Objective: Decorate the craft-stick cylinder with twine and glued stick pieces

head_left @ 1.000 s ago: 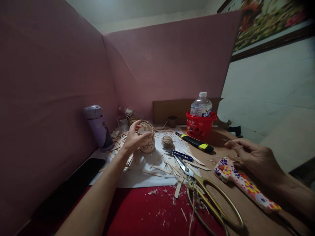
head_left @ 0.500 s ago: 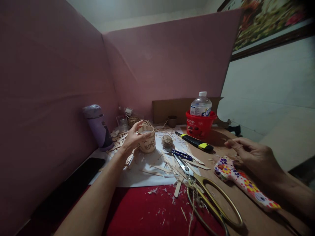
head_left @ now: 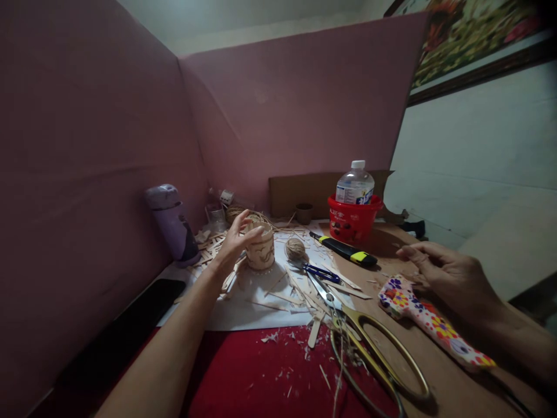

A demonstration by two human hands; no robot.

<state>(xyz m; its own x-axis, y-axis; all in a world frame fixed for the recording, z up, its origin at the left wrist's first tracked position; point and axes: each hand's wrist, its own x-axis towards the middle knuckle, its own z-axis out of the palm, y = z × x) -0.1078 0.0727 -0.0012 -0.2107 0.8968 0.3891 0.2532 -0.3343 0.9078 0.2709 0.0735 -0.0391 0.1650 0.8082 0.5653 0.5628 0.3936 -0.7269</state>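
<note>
A small round wooden cup (head_left: 261, 252) with wavy trim on its side stands upright on the white paper (head_left: 256, 316). My left hand (head_left: 234, 239) is at the cup's left rim, thumb and fingers spread apart; whether the thumb touches the rim I cannot tell. Over on the right, my right hand (head_left: 455, 278) hovers above a flower-patterned glue gun (head_left: 429, 325), thumb and fingertips pressed together. What sits in that pinch, if anything, is too small to make out. Close to the cup lies a ball of twine (head_left: 295, 249).
Large gold-handled scissors (head_left: 369, 342), small blue-handled snips (head_left: 322, 273) and a black-yellow utility knife (head_left: 346, 251) lie right of centre, among wood strips. A red bucket (head_left: 353, 220) holds a plastic bottle (head_left: 355, 184). At left are a purple tumbler (head_left: 174, 226) and a black phone (head_left: 126, 331).
The thumb and fingers of my left hand have lifted and drawn slightly back from the cup's rim. My right hand stays almost where it was.
</note>
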